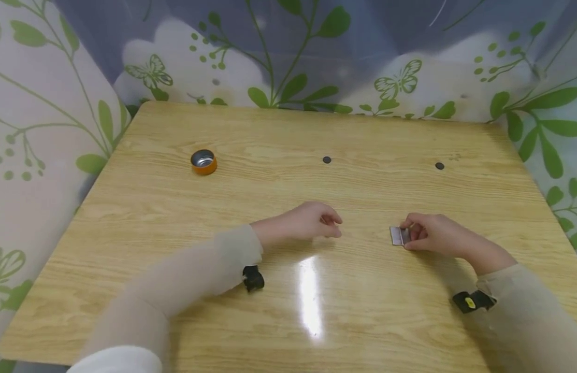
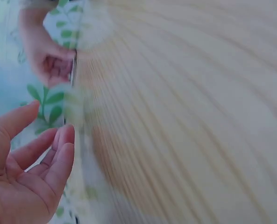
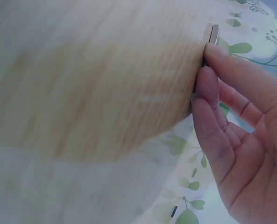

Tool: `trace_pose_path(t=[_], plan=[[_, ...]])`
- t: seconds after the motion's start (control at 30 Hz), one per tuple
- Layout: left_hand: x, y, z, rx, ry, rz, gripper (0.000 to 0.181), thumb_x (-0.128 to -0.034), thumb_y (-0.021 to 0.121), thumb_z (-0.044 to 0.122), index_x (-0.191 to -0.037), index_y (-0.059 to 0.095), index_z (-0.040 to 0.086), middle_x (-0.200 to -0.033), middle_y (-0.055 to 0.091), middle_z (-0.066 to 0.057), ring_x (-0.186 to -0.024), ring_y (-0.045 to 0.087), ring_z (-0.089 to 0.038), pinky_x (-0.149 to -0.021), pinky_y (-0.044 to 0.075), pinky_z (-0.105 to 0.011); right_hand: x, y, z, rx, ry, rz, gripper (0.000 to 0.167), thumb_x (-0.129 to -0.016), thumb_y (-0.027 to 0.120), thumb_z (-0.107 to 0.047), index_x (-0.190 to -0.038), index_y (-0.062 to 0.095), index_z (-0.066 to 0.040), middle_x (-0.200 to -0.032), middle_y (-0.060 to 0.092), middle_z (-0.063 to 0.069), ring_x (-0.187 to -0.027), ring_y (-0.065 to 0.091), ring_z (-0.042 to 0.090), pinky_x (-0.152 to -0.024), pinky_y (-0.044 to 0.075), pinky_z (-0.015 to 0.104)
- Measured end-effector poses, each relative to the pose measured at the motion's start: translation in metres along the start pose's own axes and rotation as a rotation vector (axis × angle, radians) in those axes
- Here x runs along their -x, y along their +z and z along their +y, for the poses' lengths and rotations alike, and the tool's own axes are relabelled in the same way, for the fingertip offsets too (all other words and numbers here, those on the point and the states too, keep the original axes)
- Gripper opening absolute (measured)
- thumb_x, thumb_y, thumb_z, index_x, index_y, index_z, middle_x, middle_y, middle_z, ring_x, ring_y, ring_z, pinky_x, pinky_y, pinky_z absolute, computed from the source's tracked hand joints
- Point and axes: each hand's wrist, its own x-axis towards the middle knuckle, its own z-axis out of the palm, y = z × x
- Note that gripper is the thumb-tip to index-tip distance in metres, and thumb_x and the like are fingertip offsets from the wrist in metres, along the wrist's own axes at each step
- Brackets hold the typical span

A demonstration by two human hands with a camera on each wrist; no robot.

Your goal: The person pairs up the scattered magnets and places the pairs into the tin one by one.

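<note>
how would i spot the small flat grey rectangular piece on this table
On the light wood-grain table, find the person's right hand. That hand pinches the small flat grey rectangular piece, which juts toward the left hand. Straight edges set it apart from the two small round black discs and round orange bowl farther back.

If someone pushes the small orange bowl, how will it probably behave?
The orange bowl would probably slide rather than tip, being low and wide. Its shiny, metal-looking inside suggests it is stiff. Being round, it might roll if laid sideways.
</note>
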Motion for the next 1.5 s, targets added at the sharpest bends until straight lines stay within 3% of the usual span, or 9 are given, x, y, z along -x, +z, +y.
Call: trace_pose_path(t=[0.2, 0.43, 0.7, 0.93, 1.1, 1.3, 1.4, 1.5], plan=[[0.025, -0.023, -0.022, 0.111, -0.01, 0.062, 0.035, -0.0897, 0.064, 0.021, -0.121, 0.061, 0.004, -0.101, 0.065, -0.001, -0.091, 0.059, -0.013, -0.076, 0.048, -0.026, 0.0, -0.001, 0.001, -0.016, 0.016, -0.004, 0.029, -0.08, 0.074, -0.011, -0.103, 0.059, -0.001, -0.077, 0.057, -0.004, -0.068, 0.053, 0.01, -0.06, 0.046, 0.027], [0.045, -0.033, -0.042, 0.246, -0.028, 0.148, 0.037, -0.0907, 0.063, 0.019, -0.124, 0.059, 0.005, -0.11, 0.064, -0.005, -0.092, 0.061, -0.016, -0.076, 0.05, -0.03, 0.0, 0.001, 0.004, -0.026, 0.021, -0.007, 0.029, -0.08, 0.074, -0.011, -0.103, 0.058, -0.001, -0.077, 0.058, -0.004, -0.069, 0.054, 0.01, -0.06, 0.046, 0.027], [0.074, -0.046, -0.07, 0.461, -0.117, 0.362, 0.049, -0.0902, 0.064, 0.022, -0.135, 0.047, 0.008, -0.126, 0.053, -0.01, -0.11, 0.053, -0.023, -0.087, 0.047, -0.038, -0.002, 0.001, 0.005, -0.018, -0.009, -0.001, 0.029, -0.081, 0.073, -0.012, -0.104, 0.058, -0.003, -0.077, 0.056, -0.005, -0.069, 0.054, 0.009, -0.061, 0.046, 0.028], [0.103, -0.064, -0.096, 0.541, -0.266, 0.608, 0.055, -0.091, 0.062, 0.024, -0.138, 0.042, 0.006, -0.13, 0.049, -0.013, -0.114, 0.048, -0.023, -0.093, 0.042, -0.035, -0.001, 0.001, 0.004, -0.019, 0.014, -0.012, 0.03, -0.081, 0.073, -0.013, -0.105, 0.058, -0.003, -0.078, 0.057, -0.005, -0.069, 0.054, 0.01, -0.062, 0.046, 0.029], [0.12, -0.077, -0.105, 0.6, -0.338, 0.709, 0.06, -0.0916, 0.061, 0.027, -0.142, 0.036, 0.005, -0.133, 0.044, -0.013, -0.117, 0.044, -0.02, -0.095, 0.039, -0.031, 0.002, 0.002, 0.003, -0.022, 0.018, -0.009, 0.03, -0.081, 0.072, -0.012, -0.105, 0.057, -0.003, -0.078, 0.056, -0.005, -0.068, 0.053, 0.009, -0.061, 0.045, 0.028], [0.132, -0.094, -0.116, 0.614, -0.398, 0.805, 0.081, -0.0899, 0.063, 0.03, -0.15, 0.012, 0.008, -0.144, 0.03, -0.016, -0.125, 0.036, -0.024, -0.102, 0.034, -0.034, 0.002, 0.003, 0.003, -0.018, 0.002, 0.008, 0.029, -0.08, 0.073, -0.011, -0.104, 0.058, -0.002, -0.077, 0.056, -0.005, -0.068, 0.054, 0.008, -0.06, 0.046, 0.028], [0.132, -0.109, -0.125, 0.561, -0.419, 0.836, 0.09, -0.0883, 0.065, 0.03, -0.15, 0.002, 0.009, -0.147, 0.023, -0.017, -0.131, 0.031, -0.027, -0.106, 0.03, -0.036, 0.002, 0.003, 0.003, -0.011, 0.0, 0.012, 0.029, -0.08, 0.073, -0.011, -0.104, 0.058, -0.002, -0.076, 0.056, -0.006, -0.068, 0.054, 0.008, -0.06, 0.046, 0.028], [0.129, -0.126, -0.135, 0.463, -0.419, 0.815, 0.096, -0.0872, 0.066, 0.03, -0.15, -0.003, 0.008, -0.15, 0.017, -0.02, -0.135, 0.024, -0.03, -0.108, 0.025, -0.039, 0.002, 0.003, 0.002, -0.008, -0.001, 0.013, 0.03, -0.08, 0.073, -0.011, -0.104, 0.058, -0.002, -0.076, 0.056, -0.005, -0.068, 0.054, 0.008, -0.06, 0.046, 0.028]])
